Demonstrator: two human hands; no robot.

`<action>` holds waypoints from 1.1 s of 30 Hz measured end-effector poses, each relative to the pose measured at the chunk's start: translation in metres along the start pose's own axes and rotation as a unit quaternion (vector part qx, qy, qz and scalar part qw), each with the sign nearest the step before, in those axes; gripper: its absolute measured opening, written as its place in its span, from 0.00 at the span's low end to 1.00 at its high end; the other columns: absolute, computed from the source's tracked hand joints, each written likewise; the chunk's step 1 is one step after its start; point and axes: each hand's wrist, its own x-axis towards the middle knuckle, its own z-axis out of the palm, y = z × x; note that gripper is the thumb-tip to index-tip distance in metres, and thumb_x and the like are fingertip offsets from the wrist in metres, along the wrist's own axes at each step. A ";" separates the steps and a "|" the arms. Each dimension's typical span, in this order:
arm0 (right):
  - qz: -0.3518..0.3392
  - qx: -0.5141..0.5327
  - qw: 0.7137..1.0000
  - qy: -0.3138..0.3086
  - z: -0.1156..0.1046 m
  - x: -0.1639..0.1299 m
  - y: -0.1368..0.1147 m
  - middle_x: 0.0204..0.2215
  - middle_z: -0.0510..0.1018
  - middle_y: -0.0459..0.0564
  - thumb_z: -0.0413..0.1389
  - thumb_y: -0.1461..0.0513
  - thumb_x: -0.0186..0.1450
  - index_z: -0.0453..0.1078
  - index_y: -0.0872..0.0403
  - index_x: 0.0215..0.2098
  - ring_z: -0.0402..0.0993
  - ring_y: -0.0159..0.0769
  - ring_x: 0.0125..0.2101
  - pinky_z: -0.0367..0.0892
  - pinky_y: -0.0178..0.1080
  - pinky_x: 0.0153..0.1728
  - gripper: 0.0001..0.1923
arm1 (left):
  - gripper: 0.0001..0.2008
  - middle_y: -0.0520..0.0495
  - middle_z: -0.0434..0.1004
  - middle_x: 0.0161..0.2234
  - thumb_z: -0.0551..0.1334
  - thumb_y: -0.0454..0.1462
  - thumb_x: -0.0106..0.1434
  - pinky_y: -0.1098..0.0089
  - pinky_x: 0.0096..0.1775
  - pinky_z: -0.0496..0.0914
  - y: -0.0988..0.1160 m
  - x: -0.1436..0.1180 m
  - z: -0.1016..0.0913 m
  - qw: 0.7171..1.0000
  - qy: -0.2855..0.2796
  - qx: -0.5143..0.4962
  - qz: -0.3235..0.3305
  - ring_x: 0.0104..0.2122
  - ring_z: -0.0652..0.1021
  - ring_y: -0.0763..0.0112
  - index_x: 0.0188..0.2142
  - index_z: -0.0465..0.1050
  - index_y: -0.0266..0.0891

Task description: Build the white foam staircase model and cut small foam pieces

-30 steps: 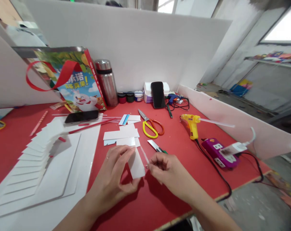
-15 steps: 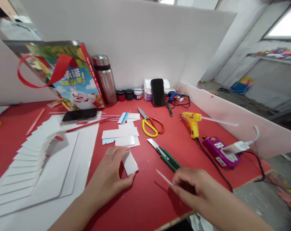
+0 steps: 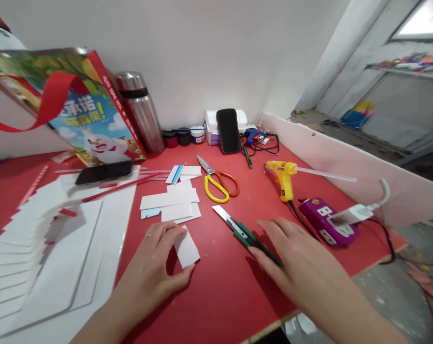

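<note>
My left hand (image 3: 162,258) pinches a small white card piece (image 3: 187,247) between thumb and fingers, against the red tabletop. A green utility knife (image 3: 242,233) lies to the right of it, its blade out and pointing away to the left. My right hand (image 3: 290,255) is over the knife's handle end, thumb at the handle and the other fingers stretched out apart on the far side. Just beyond the card piece lie several white card offcuts (image 3: 173,198). Scissors (image 3: 220,184) with one yellow and one orange handle rest behind the knife.
A yellow glue gun (image 3: 283,177) and a purple power strip (image 3: 327,222) with trailing cables are at right. Stacked white sheets (image 3: 76,258) cover the left side, with a phone (image 3: 103,173) behind. A gift bag (image 3: 91,119), steel flask (image 3: 139,112) and paint jars (image 3: 184,136) stand at the back.
My right hand has let go of the thin white strip, which no longer shows, and has moved forward to the knife with its fingers opened. My left hand keeps the card piece.
</note>
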 end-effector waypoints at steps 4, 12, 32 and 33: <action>-0.015 -0.023 0.998 -0.058 0.017 0.019 -0.011 0.38 0.76 0.57 0.52 0.63 0.68 0.72 0.56 0.42 0.75 0.49 0.39 0.66 0.46 0.40 0.08 | 0.25 0.38 0.66 0.52 0.65 0.40 0.62 0.51 0.52 0.73 0.003 -0.002 0.004 1.000 0.023 0.008 0.005 0.54 0.70 0.52 0.56 0.62 0.41; -0.007 -0.026 0.995 -0.091 0.021 0.014 -0.018 0.31 0.76 0.53 0.50 0.65 0.66 0.66 0.54 0.37 0.76 0.44 0.32 0.56 0.39 0.31 0.04 | 0.20 0.38 0.65 0.51 0.64 0.39 0.62 0.51 0.49 0.74 0.013 -0.004 0.010 0.999 0.047 0.018 -0.008 0.51 0.71 0.51 0.52 0.65 0.40; -0.107 0.035 0.960 -0.257 -0.007 0.027 -0.072 0.37 0.84 0.58 0.50 0.67 0.64 0.66 0.58 0.60 0.83 0.49 0.34 0.58 0.41 0.26 0.26 | 0.17 0.33 0.67 0.52 0.61 0.40 0.68 0.49 0.45 0.76 0.018 -0.006 0.009 0.998 0.047 0.042 0.017 0.51 0.72 0.48 0.54 0.67 0.37; -0.109 0.027 0.960 -0.256 -0.008 0.027 -0.073 0.37 0.84 0.58 0.51 0.67 0.64 0.66 0.58 0.61 0.83 0.49 0.35 0.58 0.40 0.26 0.26 | 0.17 0.33 0.67 0.52 0.61 0.40 0.68 0.49 0.45 0.76 0.018 -0.006 0.009 0.998 0.046 0.040 0.014 0.51 0.72 0.47 0.54 0.68 0.37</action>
